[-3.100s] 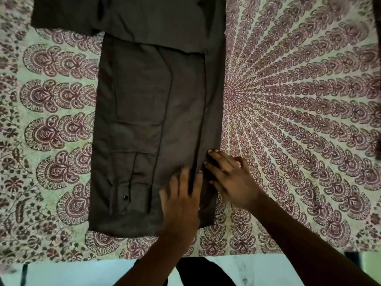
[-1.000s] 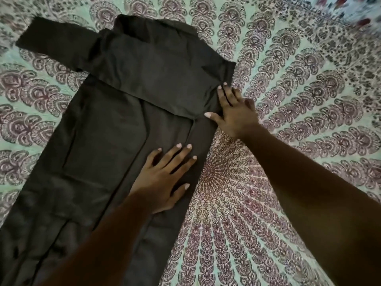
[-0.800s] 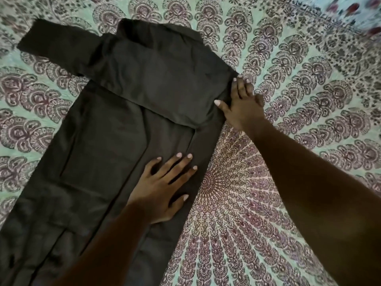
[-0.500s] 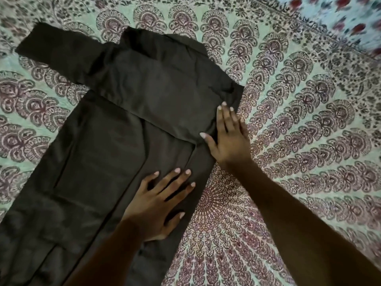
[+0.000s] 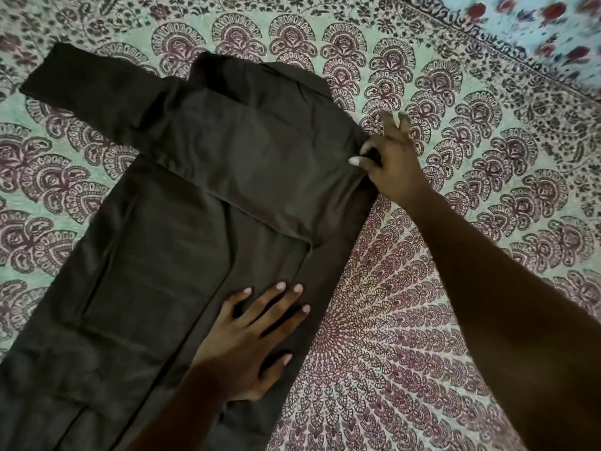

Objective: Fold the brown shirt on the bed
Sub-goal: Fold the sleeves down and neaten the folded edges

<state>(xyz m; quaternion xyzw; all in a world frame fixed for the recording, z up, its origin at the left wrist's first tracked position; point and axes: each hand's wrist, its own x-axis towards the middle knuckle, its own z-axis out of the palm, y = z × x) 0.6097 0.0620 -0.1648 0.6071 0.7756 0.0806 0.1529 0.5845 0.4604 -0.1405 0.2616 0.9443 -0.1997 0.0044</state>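
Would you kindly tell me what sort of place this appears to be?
Probably a bedroom in a home: a shirt lies spread flat on a mandala-print bedsheet, and a floral cloth shows at the far right corner.

Cut off by lower and left edges: shirt [image 5: 169,262] hem. Blurred: right hand [image 5: 392,170] fingertips [image 5: 387,120], floral cloth [image 5: 536,27] at far corner.

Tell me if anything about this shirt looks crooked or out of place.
One sleeve of the brown shirt sticks out unfolded at the upper left, and the fabric puckers at the right edge where the right hand pinches it.
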